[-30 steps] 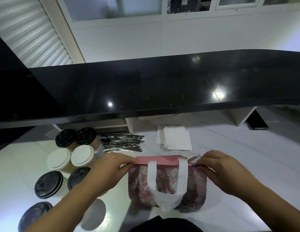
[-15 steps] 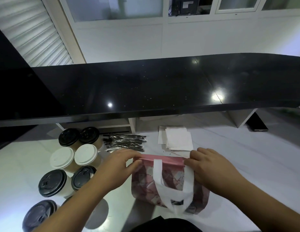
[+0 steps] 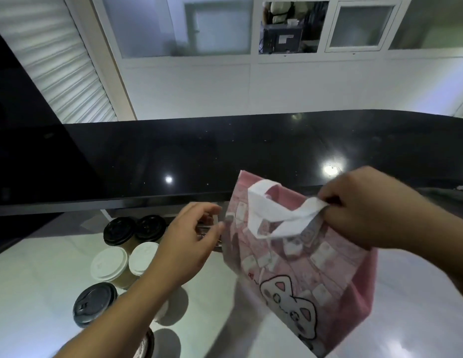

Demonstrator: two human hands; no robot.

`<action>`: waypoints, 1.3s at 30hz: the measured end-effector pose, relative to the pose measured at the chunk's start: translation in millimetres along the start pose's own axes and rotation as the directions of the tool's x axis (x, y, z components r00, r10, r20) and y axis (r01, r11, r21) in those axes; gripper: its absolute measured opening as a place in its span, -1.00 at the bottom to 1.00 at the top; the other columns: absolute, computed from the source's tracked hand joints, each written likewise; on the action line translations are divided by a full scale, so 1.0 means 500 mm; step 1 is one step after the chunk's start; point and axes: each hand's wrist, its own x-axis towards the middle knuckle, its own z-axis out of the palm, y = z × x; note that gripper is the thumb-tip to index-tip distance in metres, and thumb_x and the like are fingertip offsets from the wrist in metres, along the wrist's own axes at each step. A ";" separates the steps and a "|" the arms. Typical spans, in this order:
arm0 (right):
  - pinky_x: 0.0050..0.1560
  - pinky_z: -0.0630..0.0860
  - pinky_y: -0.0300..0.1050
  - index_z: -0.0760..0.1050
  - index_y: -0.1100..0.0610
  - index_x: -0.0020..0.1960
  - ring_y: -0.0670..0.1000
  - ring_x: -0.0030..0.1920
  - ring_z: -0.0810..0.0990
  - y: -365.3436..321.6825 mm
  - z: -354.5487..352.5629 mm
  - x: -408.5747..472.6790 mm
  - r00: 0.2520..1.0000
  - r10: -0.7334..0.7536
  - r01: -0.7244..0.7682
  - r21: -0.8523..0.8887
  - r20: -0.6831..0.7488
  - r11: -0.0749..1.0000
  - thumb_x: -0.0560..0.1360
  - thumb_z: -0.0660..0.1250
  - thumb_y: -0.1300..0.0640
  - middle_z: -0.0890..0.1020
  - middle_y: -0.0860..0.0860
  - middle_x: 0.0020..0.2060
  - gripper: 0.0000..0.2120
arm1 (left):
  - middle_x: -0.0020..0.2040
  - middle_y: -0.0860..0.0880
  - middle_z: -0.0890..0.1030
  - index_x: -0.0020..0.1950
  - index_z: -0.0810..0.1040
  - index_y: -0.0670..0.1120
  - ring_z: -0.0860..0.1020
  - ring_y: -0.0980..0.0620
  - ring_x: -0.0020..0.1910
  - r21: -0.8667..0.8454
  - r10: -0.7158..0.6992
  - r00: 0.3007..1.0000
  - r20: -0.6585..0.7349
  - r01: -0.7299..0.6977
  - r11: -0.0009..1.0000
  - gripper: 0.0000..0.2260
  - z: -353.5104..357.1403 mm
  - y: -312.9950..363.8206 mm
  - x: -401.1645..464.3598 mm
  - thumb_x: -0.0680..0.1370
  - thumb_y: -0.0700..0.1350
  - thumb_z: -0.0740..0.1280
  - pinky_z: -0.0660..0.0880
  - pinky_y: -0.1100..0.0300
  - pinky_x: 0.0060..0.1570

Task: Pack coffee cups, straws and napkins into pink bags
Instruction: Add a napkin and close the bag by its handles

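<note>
The pink bag [image 3: 297, 267] looks like soft matt cloth, its handles [image 3: 274, 215] white fabric; the cup lids [image 3: 110, 263] are smooth plastic, black or white; the white tabletop [image 3: 31, 293] and black counter [image 3: 199, 156] are glossy, mirroring lights

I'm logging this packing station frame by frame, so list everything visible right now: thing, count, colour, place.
pink bag: one, pink with a cartoon cat print, lifted at right, tilted
bag handles: white, pinched at the bag's top
black-lidded cups: at least four, lids black, on the white counter at left; one at the bottom edge mostly hidden by the arm
white-lidded cups: two, lids white, side by side among the black ones
straws: count unclear, dark shiny wrappers, mostly hidden behind the left hand
white counter: one, white
black ledge: one, glossy black, behind the counter
left hand: open, beside the bag
right hand: pinches the handles
</note>
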 end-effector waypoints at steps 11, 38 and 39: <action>-0.31 0.54 -0.08 0.63 0.15 -0.22 0.12 -0.30 0.60 -0.142 -0.190 0.242 0.898 0.084 -0.042 0.106 -0.432 0.993 0.48 0.33 0.04 0.62 0.08 -0.35 -0.78 | 0.43 0.27 0.46 0.51 0.34 0.28 0.47 0.29 0.35 -0.148 -0.005 0.999 0.045 0.012 0.989 -0.33 -0.112 0.049 0.086 0.45 0.48 0.29 0.51 0.13 0.29; -0.18 0.43 -0.09 0.53 0.09 0.29 0.13 -0.09 0.60 -0.508 -0.127 0.742 0.853 0.131 0.005 0.258 -0.506 0.966 0.56 0.29 0.05 0.52 -0.01 -0.14 -0.68 | 0.41 0.01 0.50 0.57 0.33 0.07 0.43 0.10 0.21 -0.147 -0.363 0.920 -0.150 0.343 0.928 -0.61 -0.259 -0.257 0.379 0.75 0.03 0.02 0.36 0.16 0.19; -0.17 0.44 -0.09 0.53 0.09 0.30 0.13 -0.07 0.61 -0.512 -0.123 0.750 0.856 0.130 0.006 0.262 -0.500 0.965 0.56 0.29 0.05 0.54 -0.01 -0.13 -0.67 | 0.41 0.01 0.50 0.57 0.33 0.06 0.43 0.11 0.21 -0.144 -0.367 0.918 -0.154 0.347 0.927 -0.61 -0.260 -0.264 0.380 0.76 0.03 0.02 0.36 0.17 0.20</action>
